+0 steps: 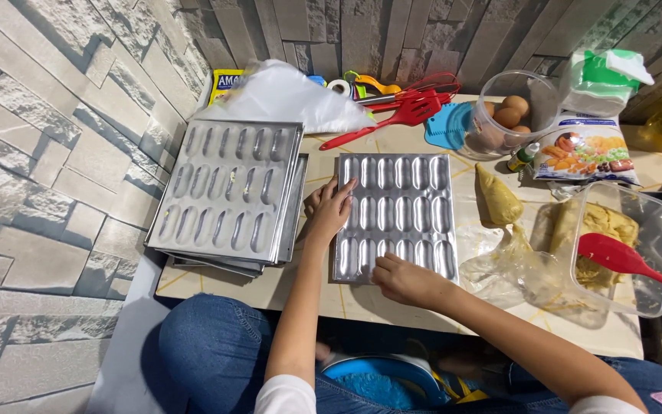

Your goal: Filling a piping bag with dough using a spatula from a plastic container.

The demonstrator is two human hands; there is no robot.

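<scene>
Head view: I see the left hand [329, 205] spread flat on the left rim of the metal mould tray [396, 215] at table centre, and the right hand [401, 280] resting open-fingered on its near edge, neither gripping. The dough-filled piping bag [499, 201] lies just beside the tray (unsealed, I judge), so a sideways shove could nudge it or tip the tray off the front edge.

Rectangular silver metal baking tray [396, 215] with rows of oblong moulds (all empty, shiny), lying flat on the tabletop, long side running away from the body, just right of a stack of similar trays.
</scene>
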